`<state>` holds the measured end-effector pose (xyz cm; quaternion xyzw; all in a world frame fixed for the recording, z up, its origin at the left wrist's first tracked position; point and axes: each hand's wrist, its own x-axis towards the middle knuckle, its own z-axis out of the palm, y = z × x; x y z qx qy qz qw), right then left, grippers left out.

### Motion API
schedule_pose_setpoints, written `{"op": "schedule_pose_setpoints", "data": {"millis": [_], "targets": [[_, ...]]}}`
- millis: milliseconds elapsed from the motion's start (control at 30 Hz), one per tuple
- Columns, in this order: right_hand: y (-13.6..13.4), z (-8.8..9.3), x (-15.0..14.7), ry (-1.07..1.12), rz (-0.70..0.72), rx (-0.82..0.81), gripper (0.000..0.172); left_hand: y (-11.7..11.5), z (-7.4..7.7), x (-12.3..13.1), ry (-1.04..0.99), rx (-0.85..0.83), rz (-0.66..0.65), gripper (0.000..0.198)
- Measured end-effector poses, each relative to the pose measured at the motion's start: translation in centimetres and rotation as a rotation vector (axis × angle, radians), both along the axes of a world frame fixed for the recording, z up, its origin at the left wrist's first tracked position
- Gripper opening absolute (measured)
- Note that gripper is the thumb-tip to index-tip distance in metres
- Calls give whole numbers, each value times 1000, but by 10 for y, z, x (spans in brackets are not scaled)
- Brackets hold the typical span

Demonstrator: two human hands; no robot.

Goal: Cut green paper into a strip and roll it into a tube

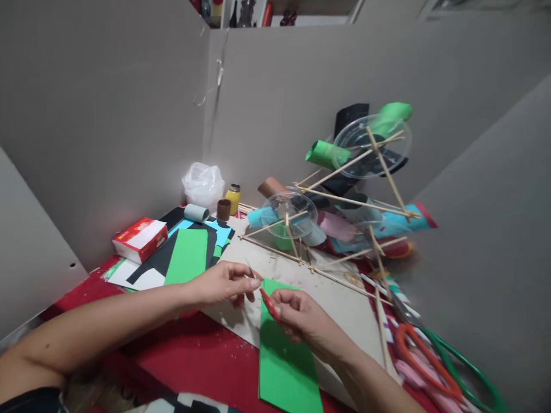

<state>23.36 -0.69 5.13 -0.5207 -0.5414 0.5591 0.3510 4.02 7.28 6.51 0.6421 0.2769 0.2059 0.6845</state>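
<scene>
My right hand (297,314) is closed round a small red-handled cutting tool (263,291) whose thin blade points up and left over the top edge of a green paper sheet (286,361). My left hand (226,282) reaches in from the left, its fingertips pinched near the blade's tip at the sheet's top corner. The green sheet lies on a pale cardboard board (340,301) on the red table (189,355).
A stick-and-plastic-lid structure (344,206) with rolled paper tubes stands behind the board. Coloured paper sheets (187,255), a red-white box (140,238), a plastic bag (203,183) and small jars lie at back left. Scissors with orange and green handles (430,355) lie at right. Grey cardboard walls surround the table.
</scene>
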Motion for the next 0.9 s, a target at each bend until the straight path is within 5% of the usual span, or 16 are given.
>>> {"op": "schedule_pose_setpoints", "data": {"millis": [267, 367, 533, 667, 900], "targets": [[-46, -7, 11, 579, -96, -173, 39, -28, 12, 68, -200, -63, -143, 43], [-52, -9, 31, 521, -192, -156, 37, -17, 12, 74, -149, -83, -135, 40], [-51, -28, 62, 396, -629, -87, 36, 27, -9, 66, 119, -103, 154, 21], [-48, -44, 69, 410, -690, -106, 36, 39, -29, 59, 264, -222, 158, 19], [-48, -44, 65, 420, -735, -144, 37, 17, -36, 68, 351, -371, 101, 23]]}}
